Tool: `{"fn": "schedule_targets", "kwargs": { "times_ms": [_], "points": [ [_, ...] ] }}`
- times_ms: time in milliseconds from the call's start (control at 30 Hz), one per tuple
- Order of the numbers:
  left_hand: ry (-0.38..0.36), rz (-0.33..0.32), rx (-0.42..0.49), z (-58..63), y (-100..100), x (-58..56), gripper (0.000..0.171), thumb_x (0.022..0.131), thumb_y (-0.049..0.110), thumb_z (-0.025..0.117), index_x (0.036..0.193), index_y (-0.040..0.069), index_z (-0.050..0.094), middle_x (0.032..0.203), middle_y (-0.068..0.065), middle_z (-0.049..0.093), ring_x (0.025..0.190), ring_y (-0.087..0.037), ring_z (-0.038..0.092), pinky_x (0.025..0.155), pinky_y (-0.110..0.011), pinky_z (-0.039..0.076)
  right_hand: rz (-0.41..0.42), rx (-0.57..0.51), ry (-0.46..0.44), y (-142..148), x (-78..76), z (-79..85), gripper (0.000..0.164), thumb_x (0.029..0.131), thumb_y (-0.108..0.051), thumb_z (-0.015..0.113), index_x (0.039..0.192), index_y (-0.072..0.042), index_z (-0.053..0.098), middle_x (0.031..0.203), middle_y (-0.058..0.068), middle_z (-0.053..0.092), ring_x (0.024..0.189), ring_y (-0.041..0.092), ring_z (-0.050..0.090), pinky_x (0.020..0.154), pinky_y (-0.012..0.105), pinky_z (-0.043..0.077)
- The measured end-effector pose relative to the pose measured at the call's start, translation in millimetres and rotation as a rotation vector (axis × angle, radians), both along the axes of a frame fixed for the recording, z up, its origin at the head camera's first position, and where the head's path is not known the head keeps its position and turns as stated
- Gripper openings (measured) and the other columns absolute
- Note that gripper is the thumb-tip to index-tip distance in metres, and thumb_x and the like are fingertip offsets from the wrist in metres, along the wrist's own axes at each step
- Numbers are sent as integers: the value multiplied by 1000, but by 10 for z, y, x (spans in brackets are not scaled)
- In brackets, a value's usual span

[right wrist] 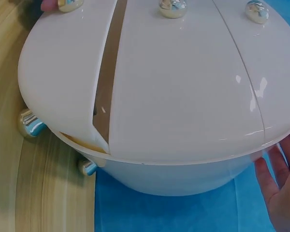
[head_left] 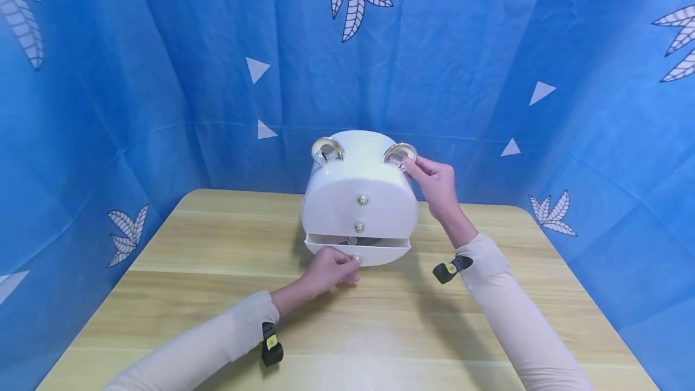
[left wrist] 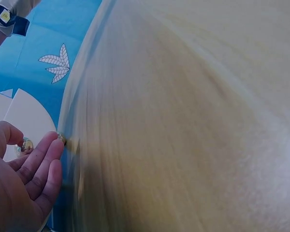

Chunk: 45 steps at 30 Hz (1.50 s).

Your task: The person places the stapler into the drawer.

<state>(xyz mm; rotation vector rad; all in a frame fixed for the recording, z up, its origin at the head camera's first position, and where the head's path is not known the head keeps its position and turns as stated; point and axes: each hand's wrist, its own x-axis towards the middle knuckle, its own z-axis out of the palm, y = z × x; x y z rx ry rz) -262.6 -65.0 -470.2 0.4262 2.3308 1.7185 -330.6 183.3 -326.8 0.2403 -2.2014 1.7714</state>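
Note:
A white rounded storage box (head_left: 359, 162) with stacked drawers and two gold-rimmed ears on top stands at the table's back. Its bottom drawer (head_left: 380, 254) is partly pulled out, and small dark and silvery items show inside, too little to name. My left hand (head_left: 328, 270) pinches the gold drawer knob (left wrist: 25, 146) between thumb and fingers. Up at the box's right side, my right hand (head_left: 437, 186) holds the gold-rimmed ear (head_left: 400, 153) with thumb and forefinger. In the right wrist view, other fingers (right wrist: 280, 169) of that hand touch the box's side.
The left ear (head_left: 327, 151) and two closed drawers with gold knobs (head_left: 362, 200) are above the pulled drawer. Small gold feet (right wrist: 31, 124) hold the box up off the wooden table (head_left: 380, 330). Blue patterned curtains (head_left: 217, 47) enclose the back and sides.

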Motion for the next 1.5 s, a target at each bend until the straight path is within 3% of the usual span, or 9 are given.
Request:
{"fn": "schedule_targets", "kwargs": {
  "times_ms": [267, 633, 967, 1267, 1500],
  "points": [
    [5, 27, 0, 7, 8, -75, 28, 94, 22, 71, 96, -6, 76, 78, -15, 77, 69, -24, 76, 64, -32, 63, 16, -2, -25, 8, -16, 18, 43, 97, -30, 70, 131, -3, 68, 127, 19, 69, 109, 5, 67, 107, 39, 52],
    [-47, 69, 62, -37, 18, -183, 26, 93, 16, 71, 97, -9, 75, 78, -19, 76, 69, -25, 76, 67, -32, 64, 50, 10, -45, -2, -31, 23, 43, 98, -30, 69, 132, -4, 67, 131, 18, 68, 120, 16, 65, 107, 41, 52],
    [-107, 66, 97, -17, 31, -252, 27, 92, 13, 72, 104, -11, 72, 82, -20, 76, 71, -24, 76, 69, -33, 64, 60, 28, -39, 31, -50, 28, 44, 98, -31, 69, 133, -4, 66, 133, 17, 68, 127, 21, 63, 107, 44, 52],
    [-94, 45, 70, -20, 37, -273, 26, 93, 14, 71, 100, -11, 73, 80, -19, 76, 71, -26, 77, 69, -33, 64, 66, 24, -49, 48, -48, 28, 45, 98, -32, 69, 134, -5, 65, 134, 18, 67, 128, 24, 62, 110, 47, 50],
    [-64, 16, 33, 4, 17, -271, 27, 95, 16, 70, 98, -11, 73, 81, -19, 76, 73, -27, 77, 71, -34, 64, 36, 30, -56, 46, -14, 13, 46, 98, -35, 68, 133, -6, 67, 126, 13, 72, 115, 13, 66, 111, 45, 49]
  ]
}}
